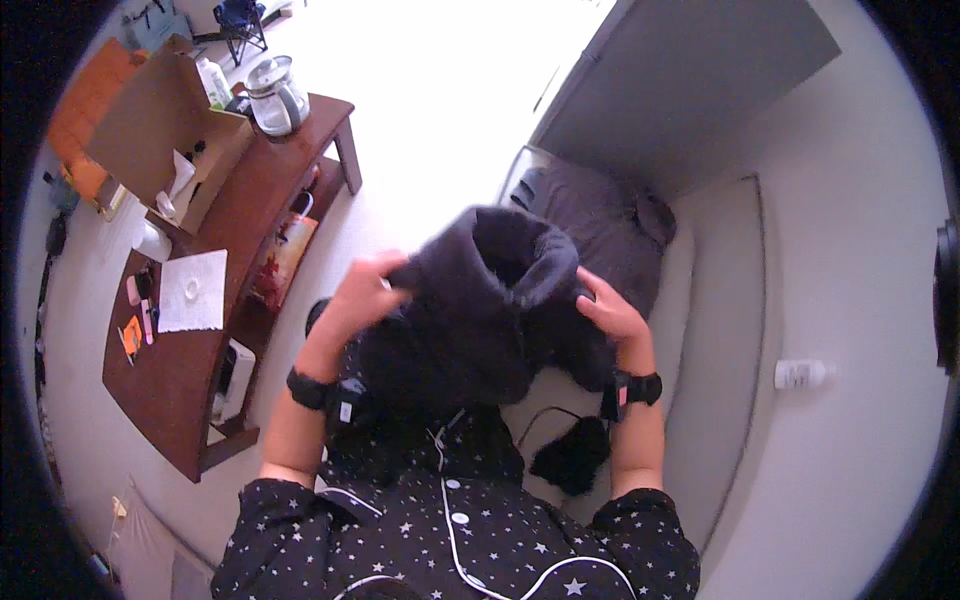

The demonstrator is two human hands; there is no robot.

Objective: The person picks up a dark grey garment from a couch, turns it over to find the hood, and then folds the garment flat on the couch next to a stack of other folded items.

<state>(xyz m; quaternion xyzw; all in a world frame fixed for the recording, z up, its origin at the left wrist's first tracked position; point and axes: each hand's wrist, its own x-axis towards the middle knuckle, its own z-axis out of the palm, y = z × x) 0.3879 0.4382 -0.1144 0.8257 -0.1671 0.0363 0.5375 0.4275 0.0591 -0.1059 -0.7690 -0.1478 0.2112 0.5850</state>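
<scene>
A dark garment (465, 330) with a thick raised collar hangs between my two hands, above my lap. My left hand (367, 289) grips its shoulder area on the left, thumb and fingers against the cloth, slightly blurred. On the other side my right hand (611, 304) holds the garment beside the collar, with some fingers hidden by the fabric. The collar opening faces up. Behind it, another dark garment (600, 217) lies on the light-coloured sofa seat. A fluffy black item (574, 457) rests below my right wrist.
At left stands a dark red wooden table (157, 390) with an open cardboard box (161, 127), a glass kettle (277, 97) and a white sheet (193, 292). A white bottle (802, 373) is at the right, beside the sofa's edge (720, 337). A folding chair (240, 26) stands far back.
</scene>
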